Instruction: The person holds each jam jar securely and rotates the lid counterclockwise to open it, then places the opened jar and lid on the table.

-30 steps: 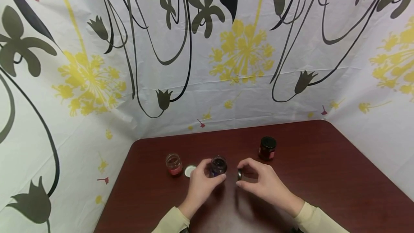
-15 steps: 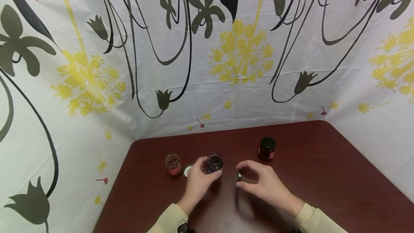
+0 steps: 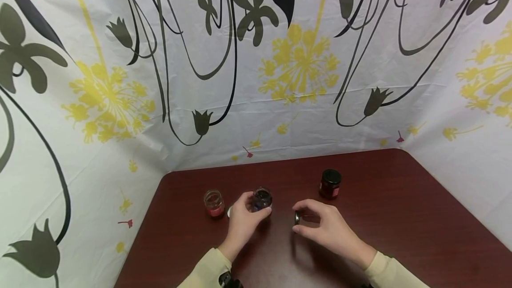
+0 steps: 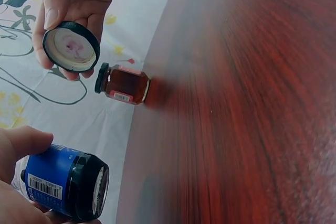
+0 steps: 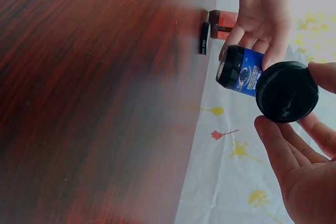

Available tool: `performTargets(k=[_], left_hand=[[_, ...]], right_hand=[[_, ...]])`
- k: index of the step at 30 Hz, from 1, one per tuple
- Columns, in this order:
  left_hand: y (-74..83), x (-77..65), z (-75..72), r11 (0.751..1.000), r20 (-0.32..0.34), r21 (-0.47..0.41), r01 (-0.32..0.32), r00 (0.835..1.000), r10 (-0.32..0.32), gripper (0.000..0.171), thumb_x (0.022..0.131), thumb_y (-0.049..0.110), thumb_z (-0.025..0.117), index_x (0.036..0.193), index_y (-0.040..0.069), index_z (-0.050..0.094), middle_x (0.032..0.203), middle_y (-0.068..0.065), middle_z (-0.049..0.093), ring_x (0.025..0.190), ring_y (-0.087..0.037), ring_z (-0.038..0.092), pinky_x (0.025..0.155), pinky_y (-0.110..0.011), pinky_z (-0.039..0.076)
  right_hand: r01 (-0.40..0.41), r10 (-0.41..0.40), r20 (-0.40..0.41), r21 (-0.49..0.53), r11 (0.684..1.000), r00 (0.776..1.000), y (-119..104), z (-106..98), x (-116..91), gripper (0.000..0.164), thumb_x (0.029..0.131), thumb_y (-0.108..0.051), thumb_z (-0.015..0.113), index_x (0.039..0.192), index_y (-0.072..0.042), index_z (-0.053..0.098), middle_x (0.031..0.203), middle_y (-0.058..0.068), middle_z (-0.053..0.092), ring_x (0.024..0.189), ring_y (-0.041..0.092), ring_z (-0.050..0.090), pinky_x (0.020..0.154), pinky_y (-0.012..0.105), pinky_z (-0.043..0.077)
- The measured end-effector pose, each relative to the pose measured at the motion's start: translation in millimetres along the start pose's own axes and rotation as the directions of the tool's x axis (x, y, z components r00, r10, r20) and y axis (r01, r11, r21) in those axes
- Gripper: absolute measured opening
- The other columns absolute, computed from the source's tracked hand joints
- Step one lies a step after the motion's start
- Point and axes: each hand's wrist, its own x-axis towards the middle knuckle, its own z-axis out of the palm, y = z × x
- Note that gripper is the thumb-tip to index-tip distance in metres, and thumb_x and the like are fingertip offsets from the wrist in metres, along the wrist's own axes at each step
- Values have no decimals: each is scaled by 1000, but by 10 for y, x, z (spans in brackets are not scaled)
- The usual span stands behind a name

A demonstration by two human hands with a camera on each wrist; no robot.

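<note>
In the head view my left hand [image 3: 242, 223] grips a glass jar [image 3: 262, 197] with dark contents and no lid on its mouth. The left wrist view shows the jar's blue label [image 4: 51, 174] with a barcode, its base raised off the tabletop. To the right, my right hand [image 3: 330, 226] pinches a dark round lid [image 3: 297, 218] on edge between thumb and fingers. Its pale inner face [image 4: 72, 51], stained pink, shows in the left wrist view; the black outer face [image 5: 287, 94] fills the right wrist view's foreground. Lid and jar are apart.
An open jar [image 3: 214, 204] with a red label stands left of my left hand. Beside it a second lid [image 3: 230, 211] lies pale side up, mostly hidden by that hand. A closed dark-lidded jar [image 3: 330, 184] stands behind my right hand on the red-brown table [image 3: 384, 199].
My left hand has carried the blue-labelled jar left and slightly back, away from the lid, covering more of the lid on the table. The right hand has barely moved.
</note>
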Motion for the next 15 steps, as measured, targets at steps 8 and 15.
performTargets(k=[8,15], left_hand=[[-35,58,-14,999,-21,38,13,1000,-13,53,74,34,89,119,17,67,104,-1,72,93,-15,68,79,-35,54],[-92,119,-34,998,-37,64,26,999,-23,54,75,34,89,120,15,66,107,-3,72,95,-16,67,80,-38,54]], right_hand=[[2,-2,-4,-5,1000,1000,11,2,-2,36,84,-34,84,114,-35,65,110,-16,67,102,9,68,87,34,55],[-38,37,18,40,998,999,0,9,-15,35,84,-34,84,114,-34,65,109,-14,67,103,10,68,88,34,55]])
